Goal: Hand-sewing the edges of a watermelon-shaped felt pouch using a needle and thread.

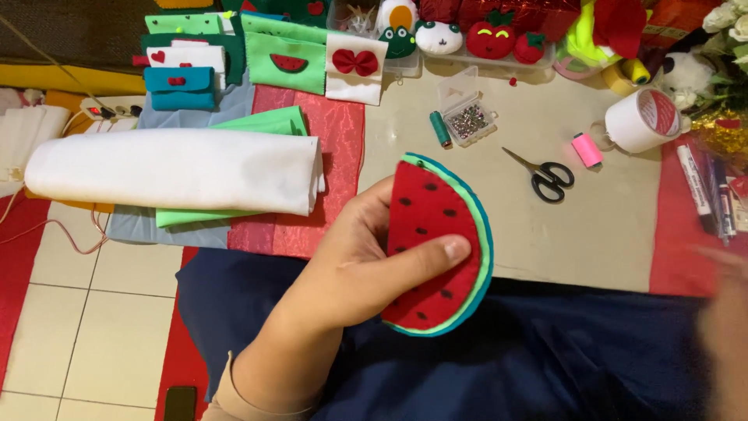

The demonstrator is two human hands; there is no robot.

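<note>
The left hand (354, 265) pinches a felt watermelon slice (436, 245): the thumb lies across the red front face near the lower middle, and the fingers are hidden behind the piece. The slice is held above the near edge of the beige work mat (592, 226), partly over the dark blue cloth (545, 359) on the lap.

Its straight edge faces the palm, running from upper middle to lower left. The curved green and teal rim points to the right, away from the hand. The long axis therefore stands steeply, tilted slightly.

The right hand (728, 327) appears only as a blur at the right edge of the view; its posture cannot be determined. It lies well apart from the slice, on the rim side.

Black scissors (545, 178) rest on the mat beyond the slice, between it and a pink thread spool (587, 149).
</note>
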